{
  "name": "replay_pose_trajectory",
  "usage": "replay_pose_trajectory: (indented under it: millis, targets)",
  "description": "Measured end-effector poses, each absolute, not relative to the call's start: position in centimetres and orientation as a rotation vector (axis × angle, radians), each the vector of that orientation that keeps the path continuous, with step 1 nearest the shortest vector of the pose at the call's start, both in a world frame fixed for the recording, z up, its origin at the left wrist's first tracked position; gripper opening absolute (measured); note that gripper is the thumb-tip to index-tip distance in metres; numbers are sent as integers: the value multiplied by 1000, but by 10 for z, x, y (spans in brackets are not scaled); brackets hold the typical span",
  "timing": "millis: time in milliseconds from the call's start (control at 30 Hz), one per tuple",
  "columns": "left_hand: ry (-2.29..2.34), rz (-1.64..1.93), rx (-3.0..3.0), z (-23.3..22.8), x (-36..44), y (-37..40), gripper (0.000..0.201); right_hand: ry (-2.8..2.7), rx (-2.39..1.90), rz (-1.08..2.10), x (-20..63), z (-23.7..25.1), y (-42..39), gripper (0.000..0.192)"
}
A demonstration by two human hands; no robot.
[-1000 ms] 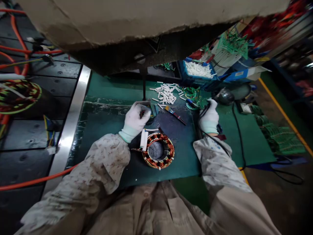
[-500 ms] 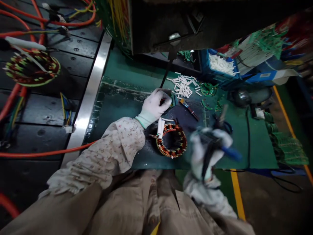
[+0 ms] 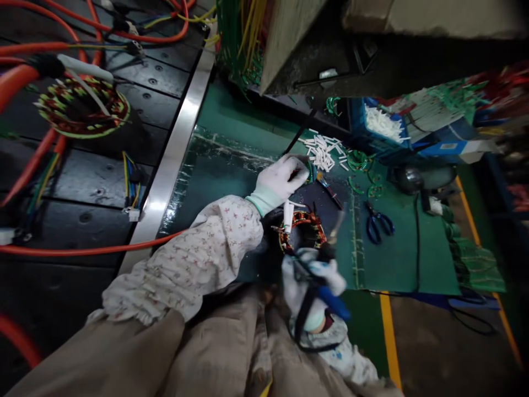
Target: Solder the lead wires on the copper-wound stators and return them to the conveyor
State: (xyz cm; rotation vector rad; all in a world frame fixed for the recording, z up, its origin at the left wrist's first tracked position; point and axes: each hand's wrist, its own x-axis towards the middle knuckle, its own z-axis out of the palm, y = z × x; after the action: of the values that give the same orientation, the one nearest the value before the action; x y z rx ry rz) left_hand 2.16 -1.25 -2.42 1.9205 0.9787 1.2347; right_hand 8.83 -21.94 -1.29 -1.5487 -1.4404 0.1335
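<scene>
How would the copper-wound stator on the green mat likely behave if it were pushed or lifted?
The stator lies flat on its ring face on the green mat, so it would probably slide, not roll. Its dense copper windings suggest it is heavy for its size. The white sleeved leads sticking out look floppy and could snag.

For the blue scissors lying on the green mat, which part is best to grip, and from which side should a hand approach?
Grip the blue scissors at the two handle loops, probably coming from above on the near side. They lie flat on the green mat with loops toward the person and blades pointing away, nothing touching them. The right hand, holding a blue-handled tool, is nearer.
</scene>
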Motion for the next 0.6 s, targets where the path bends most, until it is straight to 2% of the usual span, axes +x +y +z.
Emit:
replay_pose_trajectory:
  millis: [67,233,300,400,600]
  targets:
    - [990,1233,1937,-25,21,-13,10,-1269,-1515,-2,105,-2,-201,45]
    - [1003,1264,2006,-29,17,-9,17,-1257,-1992,-53,218,1,-134,43]
    - [964,1253,2029,-32,15,-5,35,-1170,-2440,-120,267,-8,-126,46]
    - [871,1117,2073,-35,12,2,69,-1072,-2676,-75,314,-20,-140,48]
    - [841,1009,1931,-30,8,6,63,-1154,-2839,83,335,-22,-177,48]
